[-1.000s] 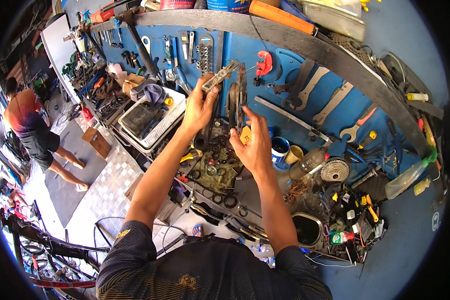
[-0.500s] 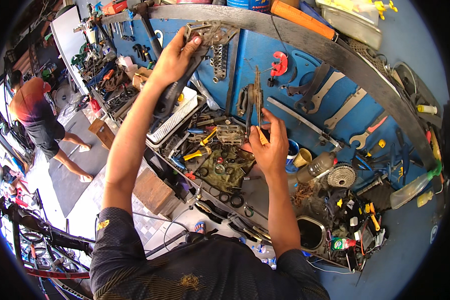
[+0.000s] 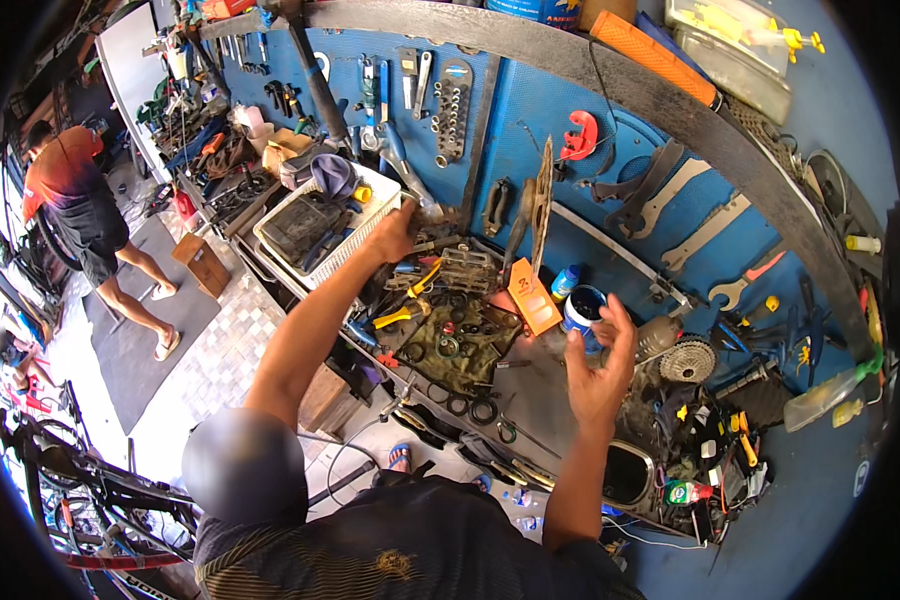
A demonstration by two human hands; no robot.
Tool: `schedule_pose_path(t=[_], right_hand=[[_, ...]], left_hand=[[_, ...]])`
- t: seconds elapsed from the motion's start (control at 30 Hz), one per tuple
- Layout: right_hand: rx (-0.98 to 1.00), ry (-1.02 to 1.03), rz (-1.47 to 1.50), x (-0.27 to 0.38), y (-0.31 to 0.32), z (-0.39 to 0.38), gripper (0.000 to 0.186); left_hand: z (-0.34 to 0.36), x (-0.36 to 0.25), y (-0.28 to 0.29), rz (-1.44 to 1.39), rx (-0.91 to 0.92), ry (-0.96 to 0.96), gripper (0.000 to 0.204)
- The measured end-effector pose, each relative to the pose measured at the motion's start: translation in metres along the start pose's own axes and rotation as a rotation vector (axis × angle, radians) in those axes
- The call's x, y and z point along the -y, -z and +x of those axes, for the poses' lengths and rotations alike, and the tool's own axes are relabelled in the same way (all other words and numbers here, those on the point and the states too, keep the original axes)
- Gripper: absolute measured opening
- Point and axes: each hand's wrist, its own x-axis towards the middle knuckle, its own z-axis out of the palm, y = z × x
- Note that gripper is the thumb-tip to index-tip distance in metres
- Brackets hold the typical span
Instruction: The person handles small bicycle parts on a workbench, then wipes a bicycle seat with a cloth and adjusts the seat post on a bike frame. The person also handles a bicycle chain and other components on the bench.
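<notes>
My left hand [image 3: 390, 238] is at the right rim of a white plastic basket [image 3: 335, 262]; its fingers are partly hidden, so I cannot tell whether it grips anything. A dark flat case [image 3: 305, 232] and a dark cloth [image 3: 334, 176] lie in the basket. Raised over the bench, my right hand [image 3: 602, 375] holds nothing, with thumb and fingers apart. Just beyond it stand an open blue and white tub [image 3: 582, 318] and a small blue bottle [image 3: 565, 281]. An orange box [image 3: 535, 298] stands left of the tub, below a tall jagged strip [image 3: 542, 205] leaning by the wall.
A greasy cloth [image 3: 455, 350] with rings and small parts lies mid-bench, near a metal pedal [image 3: 467, 268] and yellow-handled tools [image 3: 400, 312]. A cassette [image 3: 688, 359] sits at right. Spanners [image 3: 705, 232] hang on the blue panel. Another person [image 3: 80, 200] stands at far left.
My left hand has come down from high before the panel to the basket; the metal cage-like part it held no longer shows in it. My right hand has moved right and down, away from the orange box.
</notes>
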Motion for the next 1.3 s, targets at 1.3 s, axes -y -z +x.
schedule_pose_path(t=[1.3], right_hand=[[0.248,0.152,-0.178,0.021,-0.068,0.037,0.068]], left_hand=[[-0.070,-0.161,0.036,-0.916,-0.032,-0.311,0.053]])
